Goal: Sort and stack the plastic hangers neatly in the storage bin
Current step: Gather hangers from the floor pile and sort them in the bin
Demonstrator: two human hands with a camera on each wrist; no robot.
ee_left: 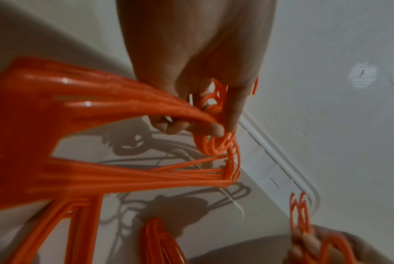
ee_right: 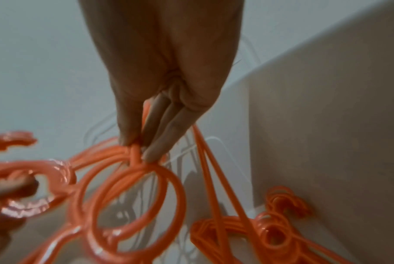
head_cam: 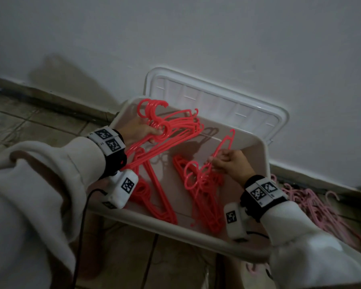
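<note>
A white storage bin (head_cam: 258, 151) sits on the floor by the wall. My left hand (head_cam: 141, 130) grips a bunch of red hangers (head_cam: 175, 126) near their hooks, lifted over the bin's far left corner; the left wrist view shows the fingers (ee_left: 213, 128) curled round the necks (ee_left: 216, 144). My right hand (head_cam: 229, 161) pinches a few red hangers (head_cam: 223, 142) over the bin's middle, its fingertips (ee_right: 150, 151) holding them just above the rings (ee_right: 128, 196). More red hangers (head_cam: 206, 203) lie on the bin floor, and another pile (head_cam: 152, 197) lies below my left wrist.
The bin's white lid (head_cam: 217, 101) leans against the wall behind it. A heap of pale pink hangers (head_cam: 321, 207) lies on the tiled floor to the right of the bin. A black cable (head_cam: 81, 226) hangs from my left wrist.
</note>
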